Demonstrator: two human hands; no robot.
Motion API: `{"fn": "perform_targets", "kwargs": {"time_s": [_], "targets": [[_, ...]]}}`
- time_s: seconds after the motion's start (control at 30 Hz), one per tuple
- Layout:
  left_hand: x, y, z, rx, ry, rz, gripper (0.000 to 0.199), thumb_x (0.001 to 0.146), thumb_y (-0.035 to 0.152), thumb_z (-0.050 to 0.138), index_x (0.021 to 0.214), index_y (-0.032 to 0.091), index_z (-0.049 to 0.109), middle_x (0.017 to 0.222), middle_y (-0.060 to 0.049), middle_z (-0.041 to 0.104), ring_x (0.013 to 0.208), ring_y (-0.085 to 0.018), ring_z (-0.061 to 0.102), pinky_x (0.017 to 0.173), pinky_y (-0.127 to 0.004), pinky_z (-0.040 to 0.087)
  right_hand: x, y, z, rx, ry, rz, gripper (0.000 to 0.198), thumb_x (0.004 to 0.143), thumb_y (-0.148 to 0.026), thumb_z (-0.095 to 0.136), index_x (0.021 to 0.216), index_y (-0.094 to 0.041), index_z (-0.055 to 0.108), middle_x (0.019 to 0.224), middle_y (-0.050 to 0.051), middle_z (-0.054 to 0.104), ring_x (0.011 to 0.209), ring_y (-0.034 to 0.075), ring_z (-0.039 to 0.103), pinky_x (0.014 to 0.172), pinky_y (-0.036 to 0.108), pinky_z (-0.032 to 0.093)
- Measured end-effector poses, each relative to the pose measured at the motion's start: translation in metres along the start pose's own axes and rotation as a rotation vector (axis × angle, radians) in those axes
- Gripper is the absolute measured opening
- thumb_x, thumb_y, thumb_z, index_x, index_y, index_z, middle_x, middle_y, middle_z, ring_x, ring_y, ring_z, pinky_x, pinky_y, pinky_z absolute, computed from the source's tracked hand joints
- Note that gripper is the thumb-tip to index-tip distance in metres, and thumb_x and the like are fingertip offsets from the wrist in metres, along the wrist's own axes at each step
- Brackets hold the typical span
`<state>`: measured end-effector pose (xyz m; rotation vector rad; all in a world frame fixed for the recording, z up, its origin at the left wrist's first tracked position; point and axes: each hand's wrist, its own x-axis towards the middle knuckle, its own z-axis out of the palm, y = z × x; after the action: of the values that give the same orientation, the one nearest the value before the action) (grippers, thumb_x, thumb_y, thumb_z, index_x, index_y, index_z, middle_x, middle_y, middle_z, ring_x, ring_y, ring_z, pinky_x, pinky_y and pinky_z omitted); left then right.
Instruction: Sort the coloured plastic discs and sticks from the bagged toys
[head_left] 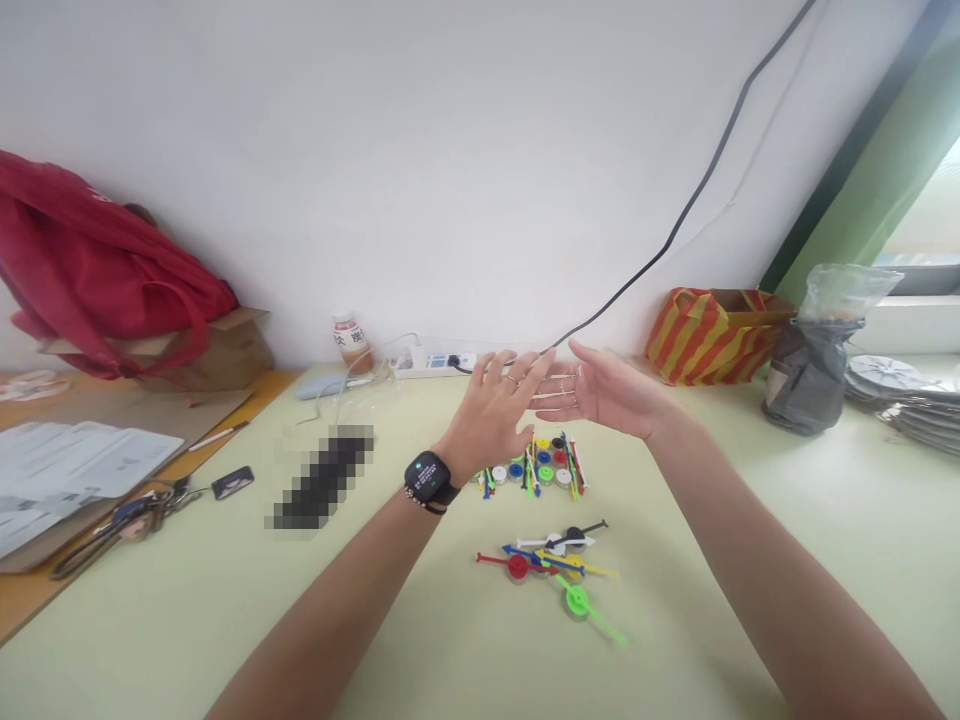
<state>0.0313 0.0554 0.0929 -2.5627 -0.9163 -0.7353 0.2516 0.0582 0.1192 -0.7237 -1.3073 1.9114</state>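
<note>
Both hands are raised above the pale green table, fingers stretched out. My left hand [491,405], with a black smartwatch [428,477] on its wrist, shows its back and partly overlaps the fingers of my right hand [596,390]. The right palm is turned inward, and neither hand holds anything. Under them lie small round coloured discs [547,473] in rows, with bundles of arrow pointers [574,465] beside them. Closer to me is a loose group of spinners, each an arrow on a round base, among them a red spinner [517,567] and a green spinner [577,600].
A power strip [431,364], cables and a bottle [352,343] stand along the wall. To the right are a striped bag [712,335], a grey bag [810,375] and stacked discs [889,378]. A red backpack [105,260], papers [75,465] and keys lie left.
</note>
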Motion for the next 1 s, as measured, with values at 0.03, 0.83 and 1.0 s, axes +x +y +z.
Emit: {"fn": "perform_targets", "kwargs": {"time_s": [0.03,0.83,1.0], "targets": [[0.000,-0.001,0.000,0.003,-0.011,-0.011,0.094,0.084,0.026,0.067,0.166,0.019,0.022,0.158,-0.014,0.044,0.139,-0.039,0.040,0.120,-0.054,0.024,-0.001,-0.001,-0.001,-0.034,0.013,-0.011,0.052,0.100,-0.062,0.053,0.124,-0.020,0.072,0.130,0.012,0.073,0.123,0.031,0.069,0.114,0.051,0.049],[-0.024,-0.096,-0.009,-0.454,-0.393,-0.403,0.102,0.084,0.069,0.068,0.166,0.030,0.022,0.130,-0.011,0.059,0.102,-0.028,0.060,0.087,-0.037,0.046,-0.017,-0.007,0.015,-1.171,0.026,-0.008,0.028,0.093,-0.048,0.064,0.093,-0.021,0.072,0.097,0.005,0.075,0.080,0.017,0.066,0.067,0.028,0.047],[-0.026,-0.101,-0.011,-0.637,-0.454,-0.444,0.099,0.085,0.069,0.066,0.165,0.030,0.023,0.128,-0.009,0.060,0.097,-0.023,0.060,0.084,-0.033,0.048,0.000,0.024,0.018,-1.403,-0.410,0.542,0.035,0.062,-0.038,0.088,0.090,-0.019,0.076,0.098,0.003,0.076,0.083,0.021,0.068,0.064,0.027,0.046]]}}
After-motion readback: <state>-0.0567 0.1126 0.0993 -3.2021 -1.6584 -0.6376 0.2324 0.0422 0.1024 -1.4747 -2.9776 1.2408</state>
